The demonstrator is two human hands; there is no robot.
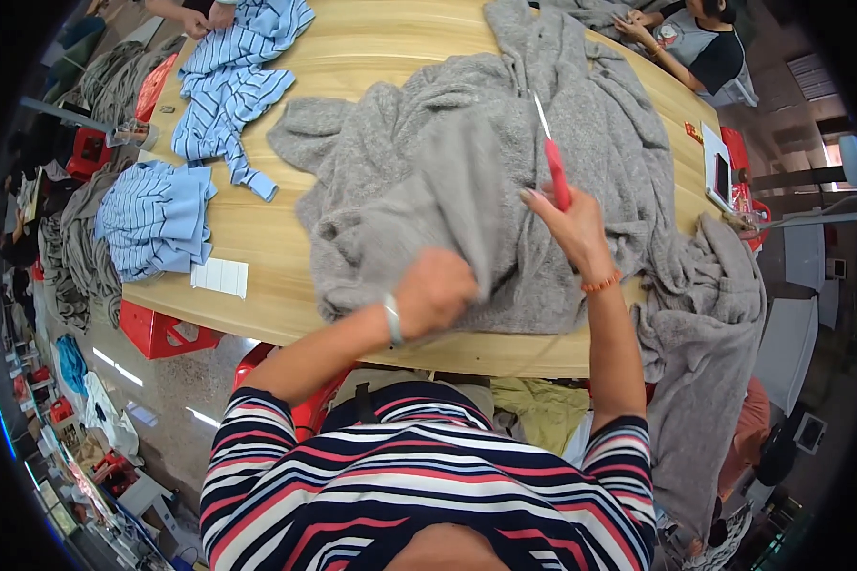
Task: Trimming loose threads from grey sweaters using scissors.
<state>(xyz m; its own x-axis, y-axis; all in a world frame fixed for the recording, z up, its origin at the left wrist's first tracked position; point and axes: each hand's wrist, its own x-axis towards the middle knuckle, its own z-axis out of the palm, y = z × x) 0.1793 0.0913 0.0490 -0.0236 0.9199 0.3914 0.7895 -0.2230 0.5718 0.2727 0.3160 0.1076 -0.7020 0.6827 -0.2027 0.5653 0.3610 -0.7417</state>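
In front of me a heap of fuzzy grey garments (590, 124) covers the middle of the wooden table. My left hand (436, 288) is closed, blurred by motion, gripping a grey garment (457, 181) whose raised fold is also smeared. To the right, my right hand (578, 228) holds red-handled scissors (556, 171) over the heap. Their slim metal blade points away from me, and the thumb sticks out to the left.
Blue striped garments (157, 214) lie on the left, near a white label sheet (221, 277). Grey cloth (700, 381) hangs over the right edge. A dark-screened device (722, 177) rests at the far right. Two people work across the table. Red stools (167, 331) stand around.
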